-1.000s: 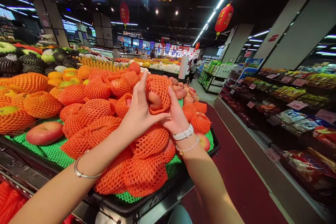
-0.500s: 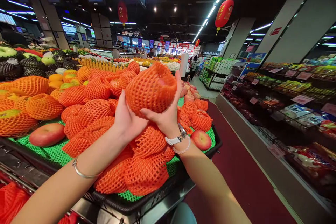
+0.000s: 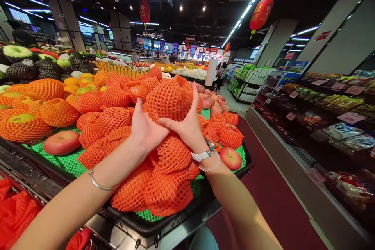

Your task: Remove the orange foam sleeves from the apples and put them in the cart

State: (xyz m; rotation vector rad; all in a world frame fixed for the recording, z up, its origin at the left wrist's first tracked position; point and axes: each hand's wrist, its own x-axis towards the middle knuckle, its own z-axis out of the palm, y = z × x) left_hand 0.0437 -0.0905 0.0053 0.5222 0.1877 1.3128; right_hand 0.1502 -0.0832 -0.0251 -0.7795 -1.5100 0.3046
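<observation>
Both hands hold one netted fruit (image 3: 170,99) just above the near pile. Left hand (image 3: 148,131) cups it from the left and below, thumb up the side; right hand (image 3: 187,125) closes on it, thumb across the front, fingers up the right side. So fingers clamped on the fruit from two sides, probably because it's round and bulky in a loose sleeve (left fingertips mostly hidden, so their exact hold is hard to tell). Under it, more sleeved fruit (image 3: 172,154) is heaped in a black-rimmed tray (image 3: 137,224) on a green mesh mat (image 3: 70,162), likely there as padding against bruising; the foam nets look meant for the same. One bare apple (image 3: 62,143) lies at left, another red apple (image 3: 230,159) at the right edge, near the watch (image 3: 202,156).
</observation>
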